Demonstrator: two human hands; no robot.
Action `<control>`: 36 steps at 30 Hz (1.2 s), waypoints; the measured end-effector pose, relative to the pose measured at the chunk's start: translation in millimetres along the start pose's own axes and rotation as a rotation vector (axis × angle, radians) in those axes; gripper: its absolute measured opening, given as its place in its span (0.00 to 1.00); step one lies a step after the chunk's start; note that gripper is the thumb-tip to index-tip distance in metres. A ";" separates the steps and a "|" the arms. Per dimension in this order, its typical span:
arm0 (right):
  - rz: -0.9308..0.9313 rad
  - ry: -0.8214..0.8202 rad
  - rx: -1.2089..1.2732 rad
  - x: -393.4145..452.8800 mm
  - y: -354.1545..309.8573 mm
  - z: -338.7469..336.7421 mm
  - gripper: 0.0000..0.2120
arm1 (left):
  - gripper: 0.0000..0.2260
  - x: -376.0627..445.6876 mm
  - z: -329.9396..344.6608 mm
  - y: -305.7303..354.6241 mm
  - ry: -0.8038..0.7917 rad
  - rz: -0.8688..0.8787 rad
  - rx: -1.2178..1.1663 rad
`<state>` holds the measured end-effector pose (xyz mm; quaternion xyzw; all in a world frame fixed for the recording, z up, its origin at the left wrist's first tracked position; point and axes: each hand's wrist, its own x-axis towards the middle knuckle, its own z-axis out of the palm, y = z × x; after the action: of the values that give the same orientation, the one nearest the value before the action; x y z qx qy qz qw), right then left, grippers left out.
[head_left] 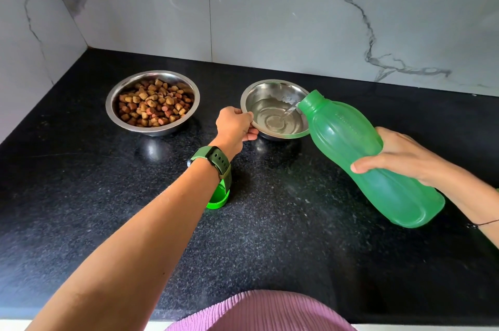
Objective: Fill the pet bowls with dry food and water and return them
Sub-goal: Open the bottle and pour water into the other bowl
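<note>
Two steel bowls stand on the black counter. The left bowl (113, 114) holds brown dry kibble (154, 105). The right bowl (260, 91) has a shallow pool of water in it. My left hand (235, 125) pinches the right bowl's near-left rim. My right hand (399, 156) grips a green plastic bottle (359, 152), tilted with its open mouth over the bowl's right edge. A thin stream of water (290, 109) runs from the mouth into the bowl. The bottle's green cap (217, 199) lies on the counter, partly hidden under my left wrist.
The black speckled counter (270, 222) ends at a marble-patterned wall (270, 6) behind and on the left. A green watch (213, 160) sits on my left wrist. Pink ribbed clothing (259, 311) shows at the counter's front edge.
</note>
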<state>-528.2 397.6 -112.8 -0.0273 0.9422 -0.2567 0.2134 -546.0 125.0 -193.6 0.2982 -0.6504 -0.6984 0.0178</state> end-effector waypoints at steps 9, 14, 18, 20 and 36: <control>0.002 -0.006 -0.015 -4.1 1.8 -0.9 0.23 | 0.08 -1.0 1.6 0.2 0.002 -0.002 -0.007; 0.015 -0.012 -0.028 -5.5 4.0 -1.3 0.23 | 0.08 -0.6 1.6 0.0 0.004 -0.011 -0.020; 0.012 -0.012 -0.023 -6.7 4.9 -1.2 0.22 | 0.08 -0.6 2.1 -1.7 0.003 -0.005 -0.030; 0.011 -0.011 -0.025 -6.9 5.3 -1.2 0.21 | 0.08 -0.9 2.1 -2.0 0.002 -0.001 -0.029; 0.028 -0.018 -0.040 -7.7 5.4 -5.1 0.22 | 0.06 -2.5 2.1 -1.8 0.004 0.008 -0.004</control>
<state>-523.0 406.0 -108.6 -0.0205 0.9455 -0.2344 0.2249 -544.3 128.2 -194.3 0.2968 -0.6500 -0.6992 0.0225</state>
